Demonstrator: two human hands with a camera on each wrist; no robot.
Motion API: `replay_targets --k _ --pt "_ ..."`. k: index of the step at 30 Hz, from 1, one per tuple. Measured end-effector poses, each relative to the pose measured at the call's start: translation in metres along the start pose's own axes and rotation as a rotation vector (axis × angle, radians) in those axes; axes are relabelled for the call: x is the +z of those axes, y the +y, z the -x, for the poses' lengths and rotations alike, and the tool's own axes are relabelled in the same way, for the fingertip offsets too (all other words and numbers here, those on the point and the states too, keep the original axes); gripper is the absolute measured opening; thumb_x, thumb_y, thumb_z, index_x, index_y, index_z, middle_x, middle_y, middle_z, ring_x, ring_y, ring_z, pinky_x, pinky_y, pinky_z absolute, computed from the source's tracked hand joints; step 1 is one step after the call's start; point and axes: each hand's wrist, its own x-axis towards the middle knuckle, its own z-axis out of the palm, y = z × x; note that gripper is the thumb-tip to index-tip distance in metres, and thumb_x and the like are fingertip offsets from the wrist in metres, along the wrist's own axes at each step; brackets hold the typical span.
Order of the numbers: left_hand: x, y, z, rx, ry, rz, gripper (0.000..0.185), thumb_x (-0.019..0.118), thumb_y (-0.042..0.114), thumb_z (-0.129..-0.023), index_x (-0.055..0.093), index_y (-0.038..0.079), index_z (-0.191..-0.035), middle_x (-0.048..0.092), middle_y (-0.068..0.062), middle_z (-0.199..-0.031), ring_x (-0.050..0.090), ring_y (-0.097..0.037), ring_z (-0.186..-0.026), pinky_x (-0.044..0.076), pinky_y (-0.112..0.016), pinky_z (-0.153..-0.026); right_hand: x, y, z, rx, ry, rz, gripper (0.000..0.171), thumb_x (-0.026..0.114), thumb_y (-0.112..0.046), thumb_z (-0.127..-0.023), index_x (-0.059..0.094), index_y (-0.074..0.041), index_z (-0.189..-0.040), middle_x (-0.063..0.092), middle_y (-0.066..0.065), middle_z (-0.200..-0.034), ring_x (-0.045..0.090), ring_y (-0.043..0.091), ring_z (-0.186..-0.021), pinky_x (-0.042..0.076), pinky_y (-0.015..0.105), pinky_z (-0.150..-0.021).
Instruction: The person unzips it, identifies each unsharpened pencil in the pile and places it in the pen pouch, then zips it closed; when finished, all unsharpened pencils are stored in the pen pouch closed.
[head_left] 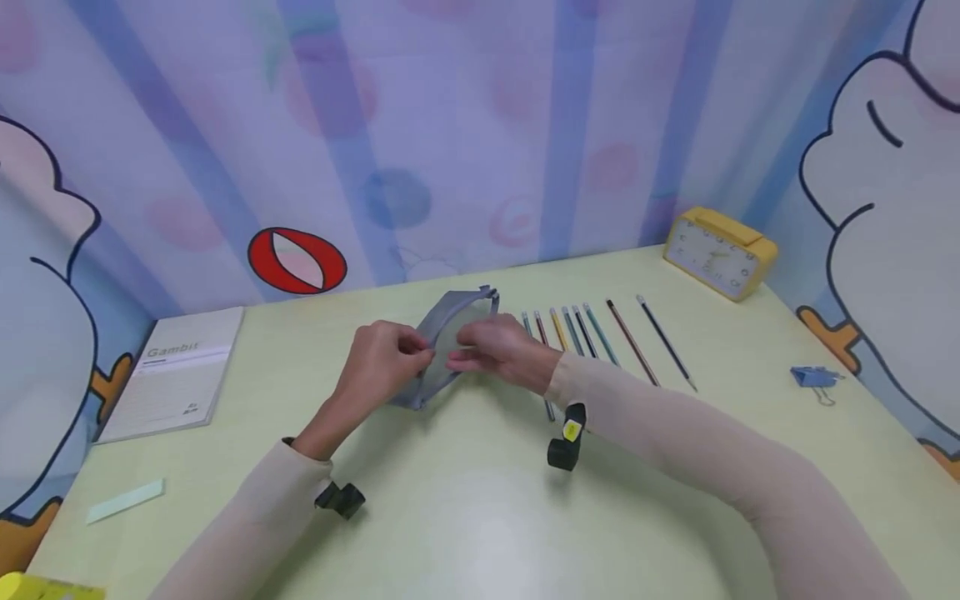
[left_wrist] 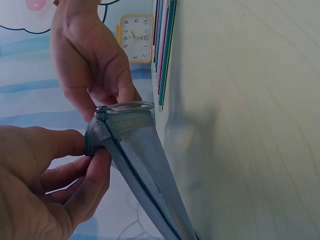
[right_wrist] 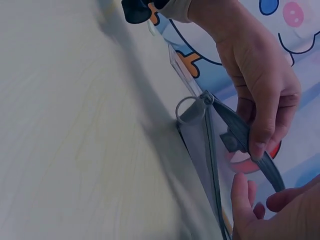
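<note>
A grey mesh zip pouch [head_left: 444, 321] is held up over the table with its mouth spread. My left hand [head_left: 384, 358] pinches one zipped rim between thumb and fingers; in the right wrist view that hand [right_wrist: 262, 95] grips the dark edge strip [right_wrist: 272, 172]. At the mouth is my right hand [head_left: 506, 346], its fingers [right_wrist: 241, 200] apart and loosely bent, fingertips right by the opening. A ring loop [right_wrist: 187, 111] hangs at one corner of the pouch. The pouch's inside is mostly hidden by my right hand.
Several pencils [head_left: 632, 342] lie in a row to the right of the pouch. Behind them stands a yellow alarm clock [head_left: 708, 257]. A blue binder clip [head_left: 813, 377] is far right. At left lie a notepad [head_left: 180, 379], a pale green strip [head_left: 126, 501] and a yellow object [head_left: 45, 587].
</note>
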Motion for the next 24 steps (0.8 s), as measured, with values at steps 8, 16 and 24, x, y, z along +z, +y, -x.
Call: replay_targets --k 8,16,24 --pt "-0.002 -0.002 0.001 -0.001 0.009 0.023 0.014 0.074 0.016 -0.089 0.080 0.006 -0.097 0.078 -0.009 -0.088 0.070 -0.014 -0.072 0.056 -0.027 -0.063 -0.040 -0.021 0.016 -0.125 -0.021 0.183 0.041 0.050 -0.011 -0.104 0.046 0.006 -0.141 0.050 0.022 -0.138 0.065 0.019 -0.099 0.057 0.035 -0.097" --pt "-0.005 -0.005 0.001 0.035 0.020 0.025 0.014 0.072 0.017 -0.090 0.080 0.007 -0.096 0.078 -0.008 -0.088 0.070 -0.013 -0.071 0.059 -0.032 -0.069 -0.088 -0.049 0.027 -0.113 -0.027 0.277 0.053 0.051 -0.022 -0.105 0.035 0.001 -0.150 0.048 0.016 -0.135 0.067 0.015 -0.095 0.059 0.030 -0.088" --pt "-0.008 -0.007 0.002 0.048 0.033 0.014 0.014 0.072 0.017 -0.090 0.080 0.007 -0.094 0.078 -0.007 -0.084 0.069 -0.011 -0.067 0.058 -0.031 -0.069 -0.117 -0.052 0.038 -0.137 -0.063 0.455 0.049 0.049 -0.028 -0.106 0.039 -0.001 -0.146 0.052 0.011 -0.123 0.067 0.013 -0.094 0.059 0.028 -0.086"
